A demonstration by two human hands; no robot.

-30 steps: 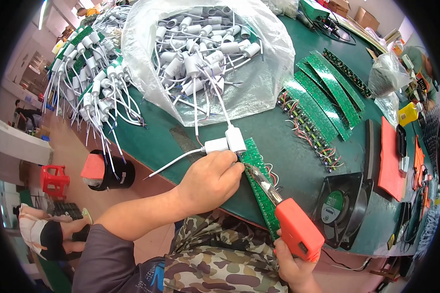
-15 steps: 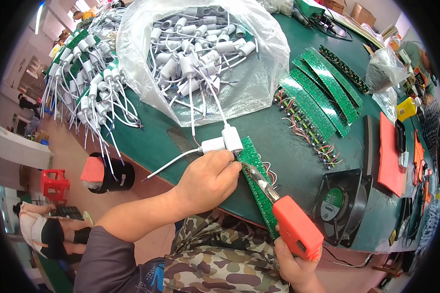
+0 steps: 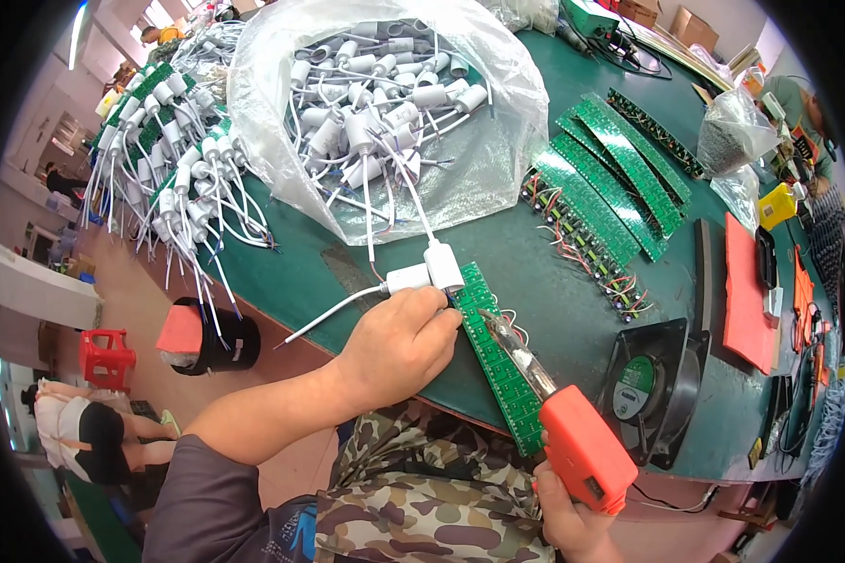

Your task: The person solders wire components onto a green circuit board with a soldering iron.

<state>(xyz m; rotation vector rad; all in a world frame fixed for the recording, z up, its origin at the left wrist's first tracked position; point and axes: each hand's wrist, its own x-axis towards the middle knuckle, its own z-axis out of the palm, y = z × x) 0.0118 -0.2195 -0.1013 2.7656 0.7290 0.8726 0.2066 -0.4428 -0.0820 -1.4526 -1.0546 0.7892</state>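
The green circuit strip point(image 3: 498, 375) lies at our counter's point(image 3: 573, 347) near edge, the tip of the red-handled soldering iron point(image 3: 587, 450) over it. Our right hand point(image 3: 575, 516) grasps the iron; our left hand's point(image 3: 399, 347) fingers pinch together beside a white socket point(image 3: 444, 266), their hold hidden. Beyond, a plastic bag point(image 3: 483, 192) contains more sockets.

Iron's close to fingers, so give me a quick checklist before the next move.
1. Soldering iron gripped: ok, right hand around its red handle.
2. Left hand well clear of tip: not ok, I'd say; little gap shows.
3. Left hand's grip: cannot tell; closed, contents hidden.
4. Tip touching green board: cannot tell; it's over it.
5. Plastic bag clear of tip: ok, visibly apart.
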